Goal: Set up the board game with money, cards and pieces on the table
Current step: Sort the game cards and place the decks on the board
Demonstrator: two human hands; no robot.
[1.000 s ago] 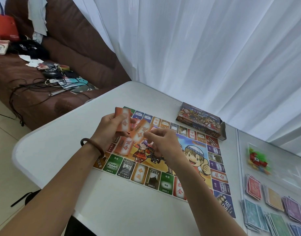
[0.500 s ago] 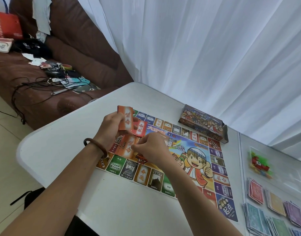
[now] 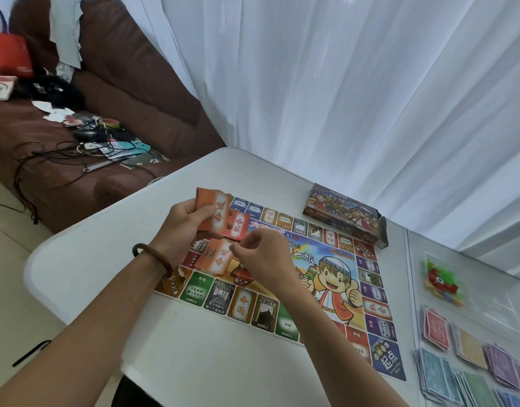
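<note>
The colourful game board point(image 3: 335, 277) lies flat on the white table point(image 3: 114, 230). My left hand point(image 3: 185, 224) grips a stack of orange cards point(image 3: 213, 208) above the board's far-left corner. A red card pile point(image 3: 238, 226) lies on the board just right of that stack. My right hand point(image 3: 264, 257) hovers over the board's left part, its fingers pinched at the edge of an orange card point(image 3: 219, 257) lying on a small pile there. Stacks of paper money point(image 3: 470, 359) in several colours sit at the right. A clear bag of pieces point(image 3: 442, 282) lies beyond them.
The game box point(image 3: 345, 214) stands open-ended at the table's far edge, beside the board. White curtains point(image 3: 341, 83) hang behind. A brown sofa point(image 3: 120, 92) with cables, a red bag and clutter stands to the left. The table's near-left edge is rounded.
My right hand moved from the held stack down to the orange pile on the board. The left hand kept the card stack raised. The view shifted slightly.
</note>
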